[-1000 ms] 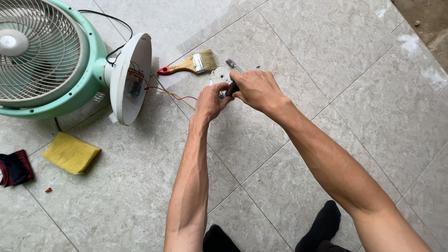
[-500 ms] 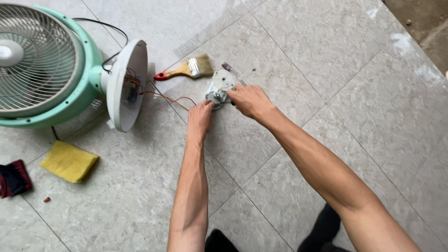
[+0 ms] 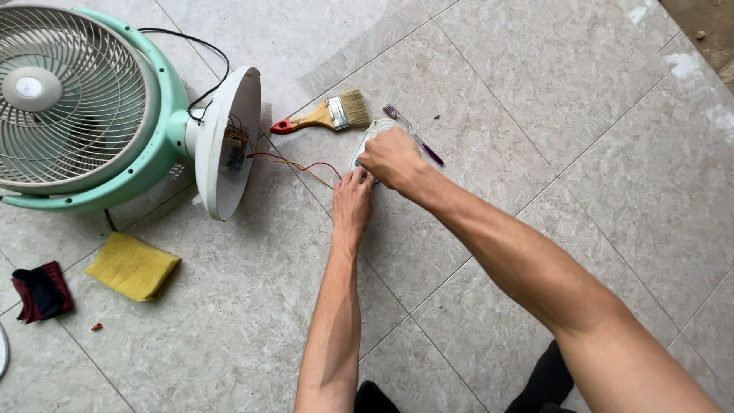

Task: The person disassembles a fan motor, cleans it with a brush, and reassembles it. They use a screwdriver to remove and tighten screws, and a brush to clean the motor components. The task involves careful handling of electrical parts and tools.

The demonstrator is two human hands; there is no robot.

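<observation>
Grey floor tiles (image 3: 535, 99) are bearing everything. Your right hand (image 3: 394, 157) is pressing closed over the white housing (image 3: 367, 138) beside the paintbrush (image 3: 325, 115); your left hand (image 3: 352, 203) is pinching at its lower edge. Tugging risks tearing the 2 thin wires (image 3: 294, 163) running to the fan (image 3: 99, 115).

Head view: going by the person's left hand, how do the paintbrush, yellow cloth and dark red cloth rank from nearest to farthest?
Measured from the left hand:
1. Paintbrush, up and slightly left of the hand, beside the white part both hands are working on.
2. Yellow cloth, well off to the left, below the fan.
3. Dark red cloth, farthest, at the left edge of the picture.
</observation>
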